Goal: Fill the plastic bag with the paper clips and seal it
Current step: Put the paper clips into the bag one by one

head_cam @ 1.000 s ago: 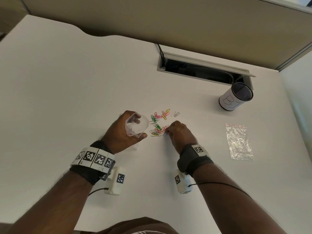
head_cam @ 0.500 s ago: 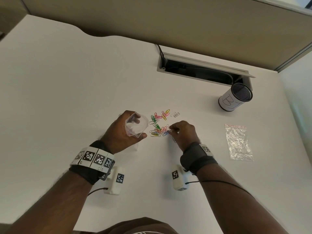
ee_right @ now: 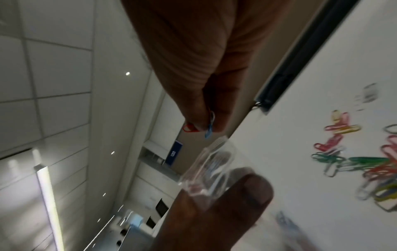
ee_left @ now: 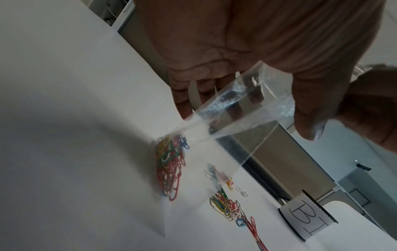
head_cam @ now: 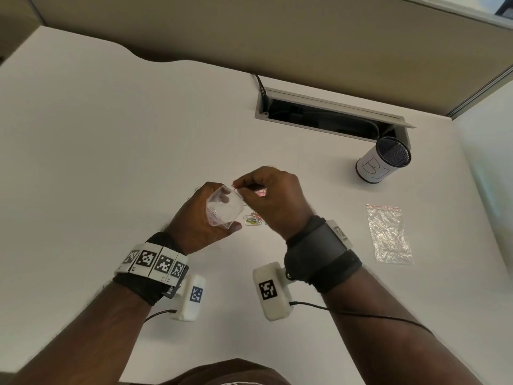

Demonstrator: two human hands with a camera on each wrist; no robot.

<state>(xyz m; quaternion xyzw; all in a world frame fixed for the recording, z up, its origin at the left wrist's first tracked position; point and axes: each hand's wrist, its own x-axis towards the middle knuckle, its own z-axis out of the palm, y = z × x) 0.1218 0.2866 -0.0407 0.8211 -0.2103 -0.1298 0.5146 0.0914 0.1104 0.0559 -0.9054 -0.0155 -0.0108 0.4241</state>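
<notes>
Above the desk (head_cam: 111, 134), left hand (head_cam: 202, 215) grips the open plastic bag (head_cam: 223, 209); right hand (head_cam: 273, 198) pinches paper clips (ee_right: 198, 126) at its mouth

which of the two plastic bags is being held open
The plastic bag gripped by the left hand; the other bag lies flat, untouched, on the desk's right side.

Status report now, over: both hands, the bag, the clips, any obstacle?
Left hand holds the plastic bag open. Right hand pinches paper clips at the bag's mouth. Loose clips on the desk. No obstacle seen.
</notes>
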